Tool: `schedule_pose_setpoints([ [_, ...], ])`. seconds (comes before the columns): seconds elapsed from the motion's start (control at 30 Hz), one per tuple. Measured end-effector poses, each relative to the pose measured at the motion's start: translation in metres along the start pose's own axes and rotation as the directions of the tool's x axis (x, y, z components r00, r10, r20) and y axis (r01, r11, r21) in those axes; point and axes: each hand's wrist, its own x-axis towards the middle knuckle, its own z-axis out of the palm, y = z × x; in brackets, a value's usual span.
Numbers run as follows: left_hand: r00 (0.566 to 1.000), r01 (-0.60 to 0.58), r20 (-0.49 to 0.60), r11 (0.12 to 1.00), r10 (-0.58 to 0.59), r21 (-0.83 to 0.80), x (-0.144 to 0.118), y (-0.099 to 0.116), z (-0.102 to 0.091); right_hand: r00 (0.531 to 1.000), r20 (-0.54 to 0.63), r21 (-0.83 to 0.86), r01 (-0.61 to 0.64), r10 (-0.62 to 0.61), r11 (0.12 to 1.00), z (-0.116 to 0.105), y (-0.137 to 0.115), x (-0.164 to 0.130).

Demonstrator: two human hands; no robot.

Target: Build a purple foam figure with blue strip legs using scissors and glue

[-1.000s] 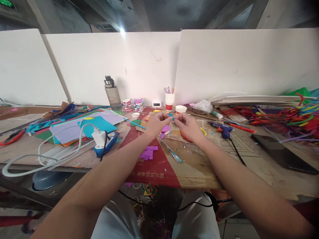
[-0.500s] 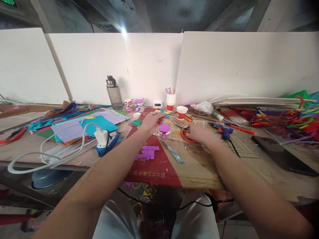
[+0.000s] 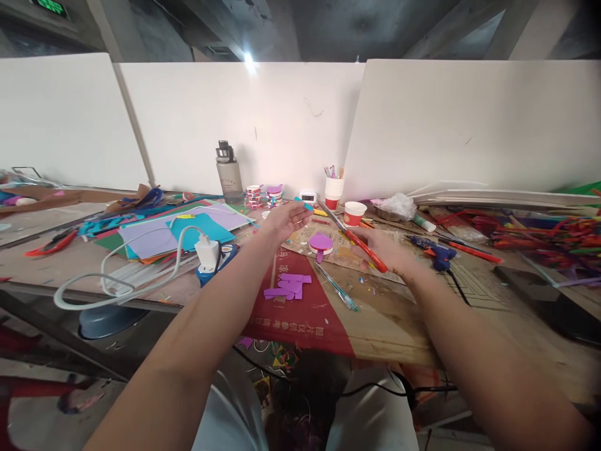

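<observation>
A small blue paper strip [image 3: 304, 205] is pinched at the fingertips of my left hand [image 3: 284, 223]. My right hand [image 3: 385, 247] grips a pair of scissors [image 3: 365, 247] by the red handles, its blades slanting up and left toward the strip without touching it. Between and below the hands lies a short cup piece with a round purple paper top [image 3: 321, 242] and a tab hanging toward me. Nearer me are several purple paper strips [image 3: 292, 287] in a loose pile and some teal pens [image 3: 338, 288]. A red and white paper cup [image 3: 354, 214] stands just beyond the scissors.
Coloured paper sheets [image 3: 150, 235] and a blue power socket with a white plug [image 3: 207, 255] lie on the left. A grey bottle [image 3: 228, 175] stands at the back. To the right are a blue glue gun [image 3: 436, 252] and a black flat device [image 3: 539, 294].
My right hand has lifted the scissors off the table and turned them so the blades point up-left. My left hand still holds the blue strip. The view has swung slightly left.
</observation>
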Motion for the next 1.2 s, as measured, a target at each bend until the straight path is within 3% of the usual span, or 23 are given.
schedule_pose_setpoints([
  [0.4, 1.000, -0.002, -0.008, 0.999, 0.002, 0.034, 0.005, -0.001, -0.005, 0.991, 0.127, 0.151, 0.029, -0.048, 0.988, 0.005, -0.009, -0.005],
  [0.57, 0.997, 0.027, -0.079, 0.997, -0.021, 0.075, 0.001, 0.002, 0.000, 0.993, 0.113, 0.116, 0.025, -0.038, 0.993, 0.005, -0.009, -0.006],
  [1.2, 0.996, 0.013, -0.092, 0.997, -0.006, 0.076, -0.007, 0.006, 0.006, 0.987, 0.159, 0.048, -0.025, 0.017, 0.999, 0.004, -0.014, -0.008],
])
